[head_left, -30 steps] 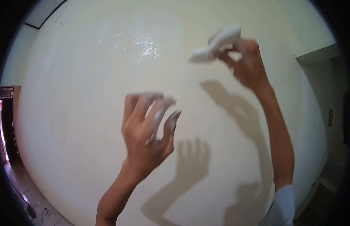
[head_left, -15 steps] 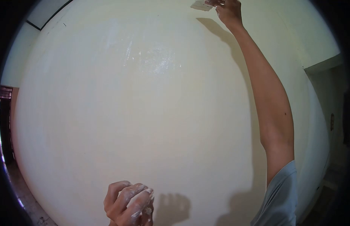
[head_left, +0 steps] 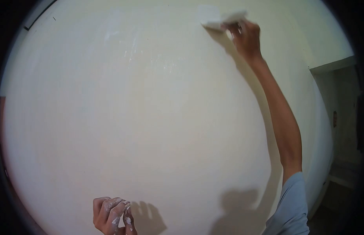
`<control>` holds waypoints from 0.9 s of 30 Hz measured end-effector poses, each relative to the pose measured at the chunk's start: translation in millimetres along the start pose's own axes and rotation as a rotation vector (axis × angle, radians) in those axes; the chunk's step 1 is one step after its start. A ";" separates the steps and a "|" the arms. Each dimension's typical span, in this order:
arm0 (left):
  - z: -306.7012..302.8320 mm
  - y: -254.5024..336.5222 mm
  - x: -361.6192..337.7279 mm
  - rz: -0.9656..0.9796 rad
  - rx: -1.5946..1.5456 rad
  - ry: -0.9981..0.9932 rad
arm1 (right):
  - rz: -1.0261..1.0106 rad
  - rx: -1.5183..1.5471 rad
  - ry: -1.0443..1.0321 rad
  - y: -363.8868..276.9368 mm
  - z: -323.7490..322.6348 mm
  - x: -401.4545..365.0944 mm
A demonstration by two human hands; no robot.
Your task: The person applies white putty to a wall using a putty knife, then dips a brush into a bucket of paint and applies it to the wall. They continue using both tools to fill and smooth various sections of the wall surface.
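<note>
My right hand [head_left: 244,37] is raised high at the upper right and closed around a putty knife [head_left: 236,16]. The knife's flat, pale blade is blurred by motion, with its edge at the wall [head_left: 170,129]. Just left of it, a whitish patch of fresh filler [head_left: 207,13] shows. Low in the view, my left hand [head_left: 111,215] is held before the wall with its fingers curled in towards the thumb. White paste is smeared on its fingers; whatever they may hold is hidden.
A recessed opening [head_left: 342,117] lies beyond the wall's corner at the right. Wet, shiny streaks [head_left: 131,53] mark the upper wall. A dark strip [head_left: 41,15] runs along the top left. Shadows of my arm and head fall on the wall.
My right hand has come down and slightly right with the putty knife, whose blade has turned. A whitish patch now shows near the top. My left hand sits lower and further left.
</note>
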State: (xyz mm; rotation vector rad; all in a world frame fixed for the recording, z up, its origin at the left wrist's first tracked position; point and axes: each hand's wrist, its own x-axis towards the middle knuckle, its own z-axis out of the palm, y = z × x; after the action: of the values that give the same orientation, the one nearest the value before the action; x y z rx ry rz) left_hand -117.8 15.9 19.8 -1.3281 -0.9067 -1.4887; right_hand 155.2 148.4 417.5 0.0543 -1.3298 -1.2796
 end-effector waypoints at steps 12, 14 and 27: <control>-6.8 9.5 9.9 0.071 -0.045 0.047 | 0.230 0.514 -0.168 -103.9 -102.6 -93.6; -6.0 12.4 17.1 0.094 -0.047 0.060 | 0.366 0.700 -0.101 -79.5 -78.7 -67.5; -8.3 37.6 28.0 0.019 0.113 0.024 | 0.243 0.031 0.426 104.4 101.7 94.0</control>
State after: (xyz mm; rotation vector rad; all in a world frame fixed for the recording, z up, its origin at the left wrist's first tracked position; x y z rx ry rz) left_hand -84.7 -8.0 44.4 -1.2305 -0.9461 -1.4148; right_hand 123.4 185.4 584.0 0.1716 -0.9559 -0.9747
